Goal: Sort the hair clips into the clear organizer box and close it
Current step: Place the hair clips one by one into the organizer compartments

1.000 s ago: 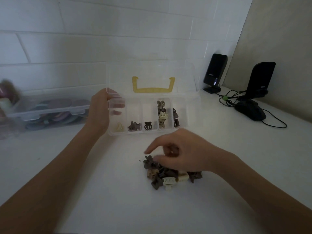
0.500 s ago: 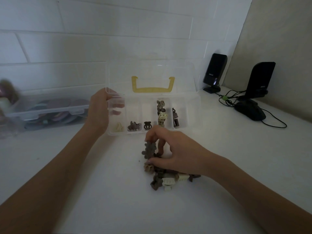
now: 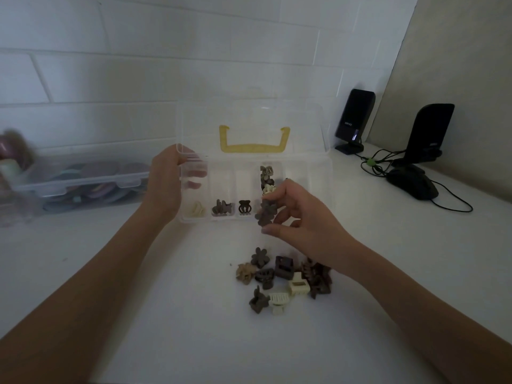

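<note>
The clear organizer box (image 3: pixel 321 189) stands open on the white table, its lid with a yellow handle (image 3: pixel 253 141) leaning back toward the wall. Several small clips lie in its compartments. My left hand (image 3: pixel 166 187) grips the box's left end, fingers inside the leftmost compartment. My right hand (image 3: pixel 302 217) pinches a grey-brown flower-shaped hair clip (image 3: pixel 265 213) in the air just over the box's front edge. A pile of hair clips (image 3: pixel 285 278), brown, dark and cream, lies on the table below that hand.
A closed clear container (image 3: pixel 83 184) with coloured round items sits at the left against the tiled wall. Two black speakers (image 3: pixel 354 120) and a black mouse (image 3: pixel 412 184) with cables stand at the right.
My right hand picked a flower clip out of the pile and lifted it up and forward to the box's front edge. The left hand stayed on the box.
</note>
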`<action>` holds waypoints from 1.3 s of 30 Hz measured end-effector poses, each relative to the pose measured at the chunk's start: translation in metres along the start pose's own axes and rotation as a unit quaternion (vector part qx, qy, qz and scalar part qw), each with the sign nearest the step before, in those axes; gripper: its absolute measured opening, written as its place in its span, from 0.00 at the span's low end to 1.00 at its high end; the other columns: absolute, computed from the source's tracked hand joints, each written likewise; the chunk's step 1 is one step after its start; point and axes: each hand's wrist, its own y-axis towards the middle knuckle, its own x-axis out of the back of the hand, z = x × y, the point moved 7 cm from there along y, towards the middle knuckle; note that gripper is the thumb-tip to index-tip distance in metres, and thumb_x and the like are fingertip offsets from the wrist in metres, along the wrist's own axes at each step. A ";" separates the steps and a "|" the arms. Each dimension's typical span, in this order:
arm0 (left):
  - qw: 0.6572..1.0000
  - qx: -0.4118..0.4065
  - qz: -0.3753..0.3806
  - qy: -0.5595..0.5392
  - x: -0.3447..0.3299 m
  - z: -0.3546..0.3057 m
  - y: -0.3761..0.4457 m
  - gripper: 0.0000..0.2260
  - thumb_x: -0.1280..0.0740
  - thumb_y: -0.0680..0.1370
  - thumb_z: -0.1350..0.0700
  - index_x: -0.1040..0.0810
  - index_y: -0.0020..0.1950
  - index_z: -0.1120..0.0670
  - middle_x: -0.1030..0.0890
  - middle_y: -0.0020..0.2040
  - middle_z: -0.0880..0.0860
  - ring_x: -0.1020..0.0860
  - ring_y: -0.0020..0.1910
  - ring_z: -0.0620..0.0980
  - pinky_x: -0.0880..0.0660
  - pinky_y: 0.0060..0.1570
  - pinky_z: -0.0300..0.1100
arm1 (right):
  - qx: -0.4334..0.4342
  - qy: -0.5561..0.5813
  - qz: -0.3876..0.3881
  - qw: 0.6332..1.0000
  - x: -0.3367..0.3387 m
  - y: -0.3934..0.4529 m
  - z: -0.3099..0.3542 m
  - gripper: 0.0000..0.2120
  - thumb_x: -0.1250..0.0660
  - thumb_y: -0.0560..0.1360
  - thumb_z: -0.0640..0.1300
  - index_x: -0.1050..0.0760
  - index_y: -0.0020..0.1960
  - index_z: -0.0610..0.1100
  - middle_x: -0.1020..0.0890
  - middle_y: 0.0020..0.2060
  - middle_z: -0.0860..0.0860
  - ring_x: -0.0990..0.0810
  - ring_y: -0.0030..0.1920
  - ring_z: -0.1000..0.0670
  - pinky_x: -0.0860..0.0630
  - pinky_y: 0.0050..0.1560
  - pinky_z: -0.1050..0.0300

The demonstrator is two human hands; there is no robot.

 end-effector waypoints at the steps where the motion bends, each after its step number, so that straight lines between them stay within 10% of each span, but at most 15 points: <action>1: 1.000 0.000 0.001 -0.001 0.000 0.000 0.000 0.06 0.45 0.68 0.57 0.30 0.35 0.56 0.21 0.29 0.48 0.23 0.27 0.45 0.28 0.30 0.39 | 0.000 0.004 0.004 1.000 -0.001 0.000 -0.001 0.17 0.27 0.69 0.36 0.30 0.52 0.44 0.18 0.48 0.49 0.20 0.42 0.46 0.25 0.39 0.61; 13: 1.000 -0.003 -0.007 -0.002 0.001 -0.001 -0.001 0.10 0.47 0.73 0.63 0.30 0.36 0.56 0.21 0.30 0.48 0.23 0.27 0.45 0.28 0.30 0.39 | -0.012 0.091 -0.020 0.996 0.006 0.003 0.000 0.08 0.33 0.74 0.33 0.24 0.50 0.42 0.19 0.39 0.45 0.21 0.35 0.52 0.21 0.36 0.59; 21: 1.000 0.004 0.002 0.002 -0.001 0.000 -0.001 0.06 0.45 0.67 0.57 0.29 0.37 0.56 0.21 0.36 0.54 0.22 0.28 0.45 0.27 0.30 0.38 | 0.055 -0.087 -0.176 0.979 0.021 0.003 0.006 0.08 0.33 0.72 0.34 0.27 0.42 0.45 0.19 0.44 0.51 0.21 0.42 0.51 0.21 0.40 0.53; 27: 1.000 0.009 0.006 0.000 -0.002 0.001 0.000 0.07 0.44 0.65 0.55 0.29 0.37 0.56 0.21 0.34 0.53 0.22 0.28 0.45 0.27 0.30 0.38 | 0.083 -0.201 -0.172 0.961 0.014 0.010 0.005 0.09 0.29 0.69 0.34 0.28 0.40 0.45 0.26 0.44 0.53 0.29 0.40 0.58 0.31 0.39 0.68; 39: 1.000 0.004 -0.002 0.008 -0.001 0.002 0.001 0.09 0.46 0.74 0.62 0.29 0.37 0.55 0.20 0.34 0.51 0.22 0.29 0.45 0.27 0.32 0.40 | -0.059 0.238 -0.182 0.952 0.038 0.003 -0.009 0.04 0.34 0.75 0.40 0.23 0.45 0.40 0.16 0.38 0.46 0.20 0.34 0.52 0.27 0.30 0.63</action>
